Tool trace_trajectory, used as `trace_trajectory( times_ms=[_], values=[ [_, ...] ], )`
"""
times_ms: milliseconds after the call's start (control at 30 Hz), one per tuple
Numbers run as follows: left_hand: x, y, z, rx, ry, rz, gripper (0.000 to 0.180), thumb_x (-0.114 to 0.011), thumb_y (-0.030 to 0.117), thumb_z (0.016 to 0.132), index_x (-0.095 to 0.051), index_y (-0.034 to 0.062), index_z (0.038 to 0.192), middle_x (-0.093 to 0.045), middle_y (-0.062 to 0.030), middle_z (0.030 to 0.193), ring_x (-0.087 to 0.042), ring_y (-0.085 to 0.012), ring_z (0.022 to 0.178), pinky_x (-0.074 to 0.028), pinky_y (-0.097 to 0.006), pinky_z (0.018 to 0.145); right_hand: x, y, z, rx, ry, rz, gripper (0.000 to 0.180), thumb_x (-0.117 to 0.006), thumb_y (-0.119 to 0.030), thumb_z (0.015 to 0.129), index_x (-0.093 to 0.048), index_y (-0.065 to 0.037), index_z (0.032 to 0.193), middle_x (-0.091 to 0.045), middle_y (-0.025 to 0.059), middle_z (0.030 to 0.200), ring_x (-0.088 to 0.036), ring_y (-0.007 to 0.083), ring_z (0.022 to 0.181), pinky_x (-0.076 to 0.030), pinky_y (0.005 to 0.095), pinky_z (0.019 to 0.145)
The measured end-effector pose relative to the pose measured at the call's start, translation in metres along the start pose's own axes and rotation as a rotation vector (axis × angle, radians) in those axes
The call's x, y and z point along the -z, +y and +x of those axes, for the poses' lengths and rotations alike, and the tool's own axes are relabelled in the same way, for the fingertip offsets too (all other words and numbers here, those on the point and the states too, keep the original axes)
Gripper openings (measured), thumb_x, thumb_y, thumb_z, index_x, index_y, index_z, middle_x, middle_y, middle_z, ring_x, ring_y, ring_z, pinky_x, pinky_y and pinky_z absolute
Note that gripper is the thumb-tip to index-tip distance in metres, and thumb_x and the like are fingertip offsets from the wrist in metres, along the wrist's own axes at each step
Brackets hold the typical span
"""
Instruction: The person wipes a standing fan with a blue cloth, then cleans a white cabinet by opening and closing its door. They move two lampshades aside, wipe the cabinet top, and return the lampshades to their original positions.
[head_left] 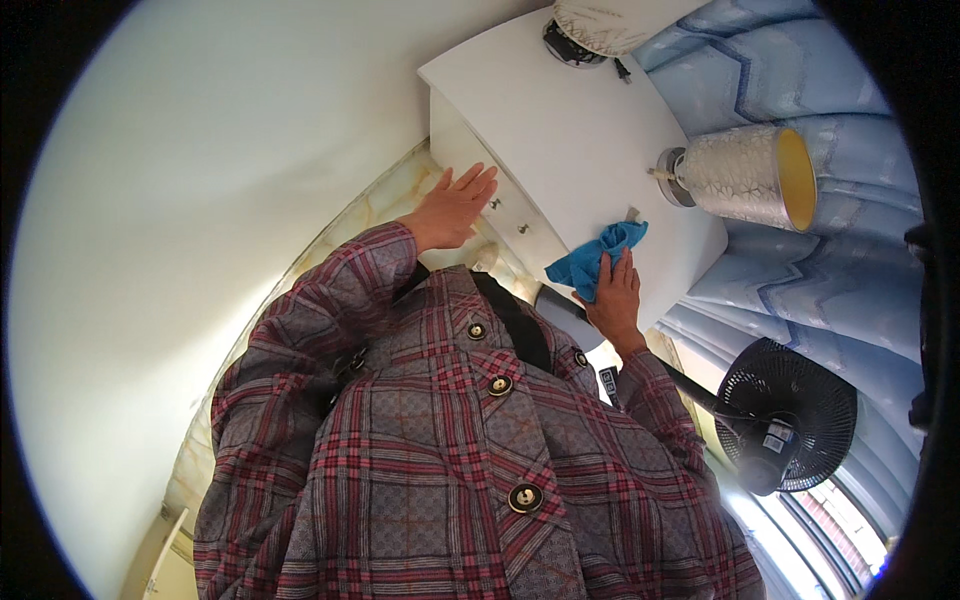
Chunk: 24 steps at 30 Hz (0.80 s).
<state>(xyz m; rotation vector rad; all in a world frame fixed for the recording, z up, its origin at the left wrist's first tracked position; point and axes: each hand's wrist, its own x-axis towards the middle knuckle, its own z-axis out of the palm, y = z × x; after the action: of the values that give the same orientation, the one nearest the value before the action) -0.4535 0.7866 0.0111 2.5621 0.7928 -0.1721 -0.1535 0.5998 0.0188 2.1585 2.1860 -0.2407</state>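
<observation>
A blue cloth (600, 257) lies crumpled on the top of a white cabinet (560, 130), near its front edge. My right hand (612, 300) presses down on the cloth with the fingers spread over it. My left hand (455, 208) hangs flat and open in front of the cabinet's drawers, holding nothing. Small round knobs (521, 229) show on the drawer fronts just right of that hand. My plaid buttoned coat (450, 450) fills the lower middle of the view.
A silver lamp with a yellow-lined shade (745, 177) stands on the cabinet at the right. Another patterned object (600, 25) sits at its far end. A black fan (785, 415) stands at the lower right by blue curtains (800, 80). A white wall (200, 200) lies left.
</observation>
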Motion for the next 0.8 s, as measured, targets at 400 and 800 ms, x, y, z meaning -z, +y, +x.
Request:
trace_trajectory(
  times_ms=[400,800],
  values=[
    [-0.036,0.010,-0.028,-0.048,0.058,-0.183,0.090,-0.075,0.019,0.076,-0.024,0.0001,0.147,-0.011,-0.0129,0.159,-0.008,-0.0305,0.148,-0.023,-0.054,0.115,-0.007,-0.021,-0.012,0.008,-0.034,0.006,0.098,-0.071,-0.059,0.074,-0.036,0.006,0.138,-0.026,0.0410,0.143,-0.027,0.0528,0.134,-0.031,0.0588,0.103],
    [-0.011,0.029,0.009,-0.017,0.208,-0.067,0.092,-0.077,0.017,0.070,-0.028,-0.0006,0.146,-0.014,-0.0138,0.158,-0.011,-0.0307,0.148,-0.024,-0.052,0.115,0.005,-0.027,0.099,0.333,0.051,-0.033,0.095,-0.065,-0.058,0.081,-0.033,0.010,0.138,-0.020,0.0431,0.144,-0.022,0.0559,0.135,-0.022,0.0591,0.110]
  ],
)
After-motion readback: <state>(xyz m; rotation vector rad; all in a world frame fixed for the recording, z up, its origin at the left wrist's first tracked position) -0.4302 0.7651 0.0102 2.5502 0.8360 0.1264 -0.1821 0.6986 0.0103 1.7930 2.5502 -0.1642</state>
